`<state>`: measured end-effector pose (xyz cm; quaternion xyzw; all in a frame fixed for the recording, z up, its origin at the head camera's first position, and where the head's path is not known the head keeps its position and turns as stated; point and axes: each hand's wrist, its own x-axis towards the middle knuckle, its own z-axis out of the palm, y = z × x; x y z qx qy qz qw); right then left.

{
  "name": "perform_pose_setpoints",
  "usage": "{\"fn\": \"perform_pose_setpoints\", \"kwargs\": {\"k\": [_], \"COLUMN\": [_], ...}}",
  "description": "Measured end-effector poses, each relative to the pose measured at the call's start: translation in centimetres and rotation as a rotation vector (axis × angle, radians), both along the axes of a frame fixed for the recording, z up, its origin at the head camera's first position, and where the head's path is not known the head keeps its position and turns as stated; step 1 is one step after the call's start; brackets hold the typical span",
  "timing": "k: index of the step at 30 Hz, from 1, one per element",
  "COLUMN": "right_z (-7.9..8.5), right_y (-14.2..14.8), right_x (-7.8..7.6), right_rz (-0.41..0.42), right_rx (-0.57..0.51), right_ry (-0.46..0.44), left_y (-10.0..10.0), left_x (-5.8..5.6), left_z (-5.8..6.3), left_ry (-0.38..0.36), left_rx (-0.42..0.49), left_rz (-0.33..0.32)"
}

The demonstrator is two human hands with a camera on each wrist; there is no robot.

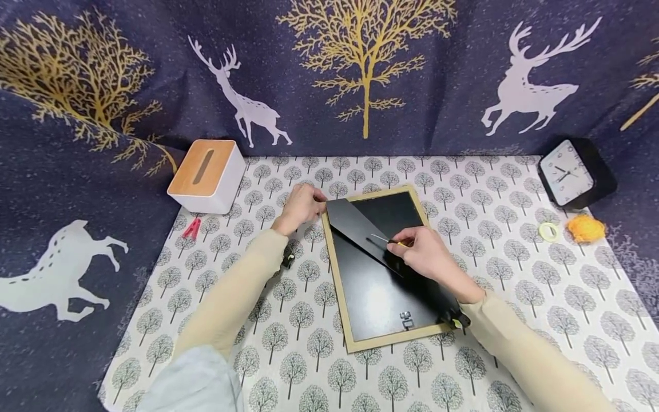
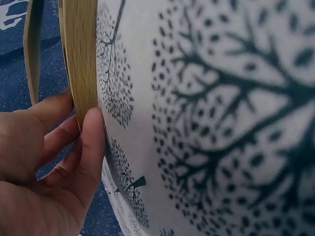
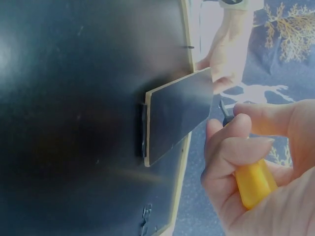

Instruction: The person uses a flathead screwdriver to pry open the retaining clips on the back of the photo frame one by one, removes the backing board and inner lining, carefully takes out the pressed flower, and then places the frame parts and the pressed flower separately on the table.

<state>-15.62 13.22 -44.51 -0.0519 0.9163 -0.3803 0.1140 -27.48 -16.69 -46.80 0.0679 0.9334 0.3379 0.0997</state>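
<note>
A picture frame (image 1: 337, 297) with a pale wood rim lies back side up, its black backing board (image 1: 368, 297) showing. From that board a black stand leg (image 1: 355, 223) sticks up at a slant toward the upper left corner. My left hand (image 1: 304, 205) pinches the frame's left rim near that corner, thumb on the wood edge (image 2: 81, 54); the tip of the leg is close to its index finger. Over the board, my right hand (image 1: 424, 252) holds a screwdriver by its yellow handle (image 3: 253, 184). The thin metal shaft (image 1: 380, 237) points left, overlapping the leg in the head view.
At the back left stands a tissue box (image 1: 231, 177) with a wooden lid, a red clip (image 1: 192, 229) in front of it. To the right are a black clock (image 1: 566, 171), a pale yellow ring (image 1: 548, 232) and an orange bundle (image 1: 586, 228). A tree-patterned cloth (image 1: 288, 343) covers the table.
</note>
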Motion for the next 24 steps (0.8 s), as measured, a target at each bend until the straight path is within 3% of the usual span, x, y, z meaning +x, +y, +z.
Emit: {"fn": "perform_pose_setpoints", "kwargs": {"k": [5,10,20,24], "right_z": [0.0,0.3,0.7,0.7], "right_y": [0.1,0.3,0.3,0.0], "right_x": [0.0,0.1,-0.1,-0.2], "right_rz": [0.004,0.005,0.029,0.064], "right_rx": [-0.007,-0.004,0.022,0.028], "right_ry": [0.004,0.007,-0.016,0.002], "left_y": [-0.3,-1.1,-2.1,-2.0], "left_x": [0.4,1.9,7.4,10.0], "left_z": [-0.1,-0.1,0.0,0.0], "left_ry": [-0.044,-0.079,-0.184,-0.232], "left_rx": [0.019,0.004,-0.132,-0.113], "left_rz": [0.046,0.062,0.034,0.067]}}
